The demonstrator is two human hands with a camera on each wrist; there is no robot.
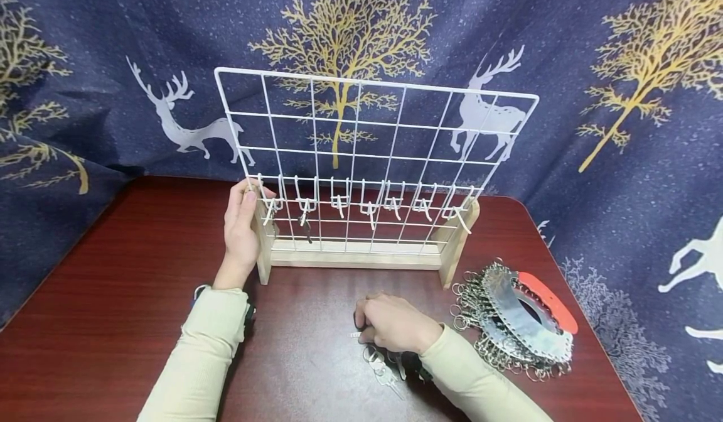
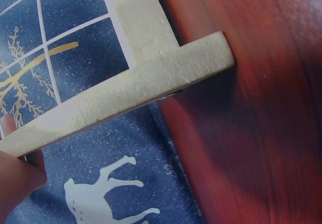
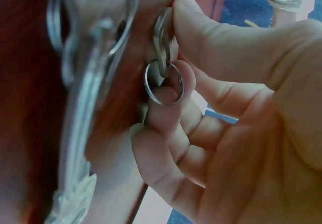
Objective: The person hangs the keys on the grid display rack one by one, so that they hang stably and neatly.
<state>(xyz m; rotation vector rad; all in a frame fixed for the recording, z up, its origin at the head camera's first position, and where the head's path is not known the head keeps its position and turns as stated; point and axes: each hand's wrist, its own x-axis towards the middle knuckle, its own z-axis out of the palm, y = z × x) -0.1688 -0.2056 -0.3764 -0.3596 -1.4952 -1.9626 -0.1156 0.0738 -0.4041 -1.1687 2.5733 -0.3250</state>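
Observation:
My left hand (image 1: 240, 240) grips the wooden side post (image 1: 263, 246) of a white wire grid rack (image 1: 356, 120). In the left wrist view, part of that hand (image 2: 17, 181) shows at the post (image 2: 126, 90). Low over the table front, my right hand (image 1: 398, 324) pinches a key (image 3: 162, 40) between thumb and fingers. A metal split ring (image 3: 163, 102) hangs from the key. More keys (image 1: 386, 378) lie loose on the table beneath and beside this hand. Several white hooks (image 1: 369, 211) line the grid's lower part, and a dark key (image 1: 305, 226) hangs at the second from left.
Right of the rack lies a bundle of curved metal plates (image 1: 497, 290) with a red handle (image 1: 546, 299), fringed with many small rings and clips. The dark red table (image 1: 141, 271) meets a blue curtain (image 1: 186, 26) printed with deer and trees.

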